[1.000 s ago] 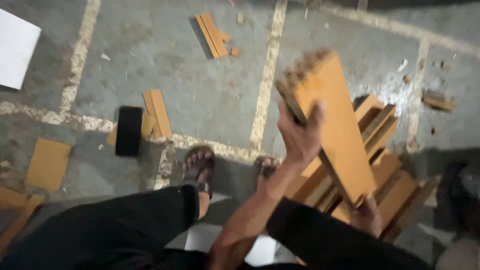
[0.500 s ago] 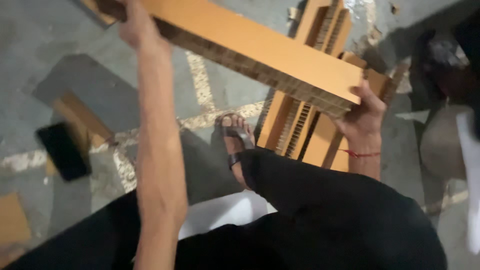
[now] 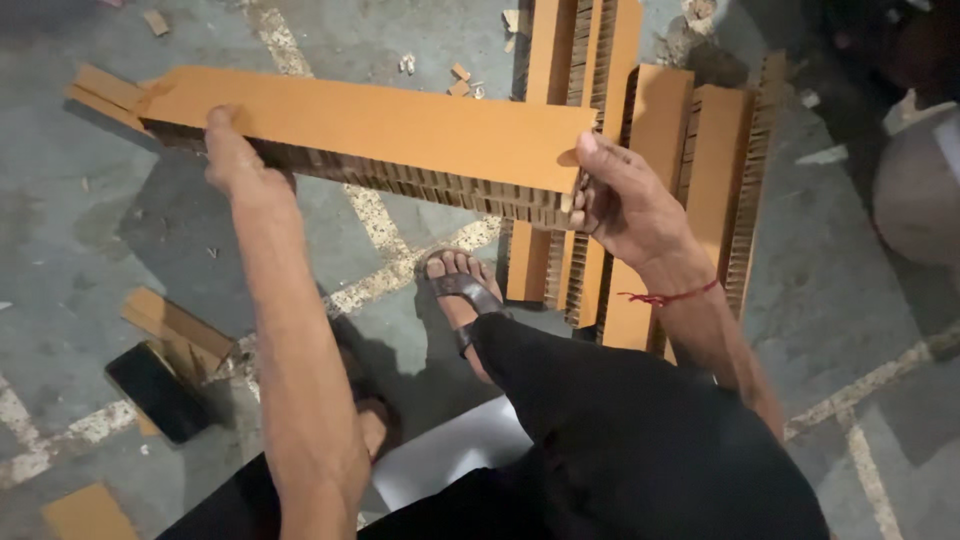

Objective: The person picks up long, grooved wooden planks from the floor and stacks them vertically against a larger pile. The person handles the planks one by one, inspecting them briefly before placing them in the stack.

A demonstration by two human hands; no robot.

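I hold a long brown honeycomb cardboard board (image 3: 380, 125) level in front of me, above the floor. My left hand (image 3: 235, 160) grips its left end from below and behind. My right hand (image 3: 625, 200), with a red thread at the wrist, grips its right end, thumb on top. The open honeycomb edge faces me. Under the board's right end, several more cardboard boards (image 3: 640, 180) lie side by side on the concrete floor.
My sandalled foot (image 3: 458, 292) rests on the floor beside the stacked boards. A black phone (image 3: 158, 390) lies at lower left among cardboard offcuts (image 3: 172, 325). Painted lines cross the grey floor. A pale rounded object (image 3: 915, 185) sits at the right edge.
A second ago my left hand held the board upright, on end. It has since been tipped to level, and my right hand has taken hold of its right end.
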